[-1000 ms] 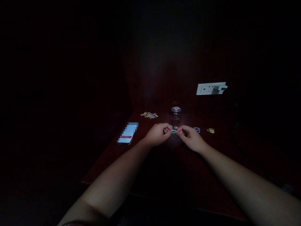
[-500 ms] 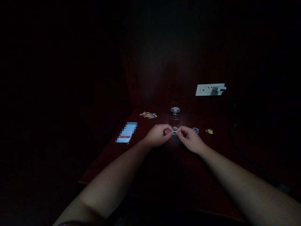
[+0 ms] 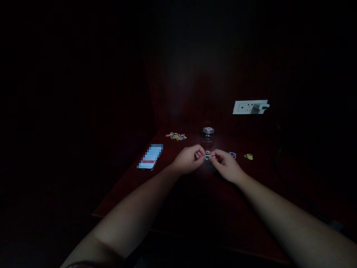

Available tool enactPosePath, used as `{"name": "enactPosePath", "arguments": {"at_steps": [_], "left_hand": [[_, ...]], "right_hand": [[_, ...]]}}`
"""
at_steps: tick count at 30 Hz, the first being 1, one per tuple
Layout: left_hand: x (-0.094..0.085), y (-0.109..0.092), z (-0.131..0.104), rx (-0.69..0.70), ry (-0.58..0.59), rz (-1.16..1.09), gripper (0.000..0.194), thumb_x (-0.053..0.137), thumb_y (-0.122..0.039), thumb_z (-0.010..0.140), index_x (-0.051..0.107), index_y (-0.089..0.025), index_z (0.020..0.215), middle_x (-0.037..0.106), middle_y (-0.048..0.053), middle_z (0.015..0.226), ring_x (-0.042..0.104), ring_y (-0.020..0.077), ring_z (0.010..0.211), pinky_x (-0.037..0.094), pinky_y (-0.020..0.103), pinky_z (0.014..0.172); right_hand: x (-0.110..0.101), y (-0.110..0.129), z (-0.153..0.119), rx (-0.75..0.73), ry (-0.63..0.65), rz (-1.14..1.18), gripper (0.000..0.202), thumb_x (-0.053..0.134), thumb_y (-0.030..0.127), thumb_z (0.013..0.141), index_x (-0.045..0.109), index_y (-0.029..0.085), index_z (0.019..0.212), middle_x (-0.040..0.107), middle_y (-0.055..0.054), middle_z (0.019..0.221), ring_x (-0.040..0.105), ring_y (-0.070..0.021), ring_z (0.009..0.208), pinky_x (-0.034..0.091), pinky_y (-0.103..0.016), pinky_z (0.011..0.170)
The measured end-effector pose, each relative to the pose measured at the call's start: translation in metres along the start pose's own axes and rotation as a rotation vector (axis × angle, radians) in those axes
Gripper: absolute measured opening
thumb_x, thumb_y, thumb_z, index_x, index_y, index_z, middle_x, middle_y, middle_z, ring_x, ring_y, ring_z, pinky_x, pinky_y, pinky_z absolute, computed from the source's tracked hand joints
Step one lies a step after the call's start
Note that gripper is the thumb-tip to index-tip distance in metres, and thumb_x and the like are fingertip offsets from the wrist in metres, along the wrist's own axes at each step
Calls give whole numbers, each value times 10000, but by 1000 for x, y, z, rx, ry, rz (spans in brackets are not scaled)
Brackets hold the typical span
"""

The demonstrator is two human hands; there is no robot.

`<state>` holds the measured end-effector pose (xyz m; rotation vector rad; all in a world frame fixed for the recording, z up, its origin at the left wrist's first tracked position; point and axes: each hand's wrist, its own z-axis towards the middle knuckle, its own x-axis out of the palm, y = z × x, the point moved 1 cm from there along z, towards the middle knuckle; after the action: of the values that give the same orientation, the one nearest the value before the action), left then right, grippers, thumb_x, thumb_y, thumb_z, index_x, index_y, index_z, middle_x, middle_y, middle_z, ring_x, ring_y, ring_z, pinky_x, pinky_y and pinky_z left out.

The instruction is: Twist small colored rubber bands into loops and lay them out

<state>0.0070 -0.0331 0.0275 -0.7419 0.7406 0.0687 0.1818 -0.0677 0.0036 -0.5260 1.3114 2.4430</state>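
Observation:
A small green hair tie (image 3: 208,157) is pinched between my two hands, just above the dark red table. My left hand (image 3: 190,159) grips its left side with thumb and fingertips. On the other side, the thumb and forefinger of my right hand (image 3: 225,163) are closed on it. Just beyond it lies a pink hair tie (image 3: 208,152). Purple hair ties (image 3: 232,155) lie behind my right hand, partly covered by it. Farther right is a little group of yellow hair ties (image 3: 248,156). A mixed-colour pile of hair ties (image 3: 176,136) lies at the back left.
A clear lidded jar (image 3: 208,134) stands behind my hands. A phone with a blurred screen (image 3: 150,156) lies on the table (image 3: 128,190) at left. On the back wall, a socket plate (image 3: 250,107) holds a plug, its dark cable running down the right side.
The green hair tie looks slightly wider between my fingers. Both hands otherwise keep almost the same place, and the view has shifted very slightly.

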Motion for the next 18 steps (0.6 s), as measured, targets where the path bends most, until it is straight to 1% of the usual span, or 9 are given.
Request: {"name": "enactPosePath", "arguments": {"at_steps": [7,13,18], "left_hand": [[-1,-2,0,-6,-2,11,78,570,-207,792,580,-143,835,630,5,752,562,87,667,445,187,616],[-3,-4,0,0,-12,32,70,572,-200,782,571,-141,820,618,3,734,552,89,654,436,193,606],[-1,-3,0,10,-11,-9,93,572,-186,779,572,-140,860,620,5,750,557,85,655,445,192,609]], "right_hand": [[-2,2,0,-13,-16,-16,131,518,279,839,570,174,782,534,3,632,476,-134,577,391,-256,562],[-3,4,-1,18,-42,-41,114,519,277,837,569,180,807,532,3,648,479,-135,586,390,-250,551],[-2,5,-2,7,-34,-37,113,523,279,839,566,181,803,542,-1,652,480,-135,587,391,-252,555]]}}
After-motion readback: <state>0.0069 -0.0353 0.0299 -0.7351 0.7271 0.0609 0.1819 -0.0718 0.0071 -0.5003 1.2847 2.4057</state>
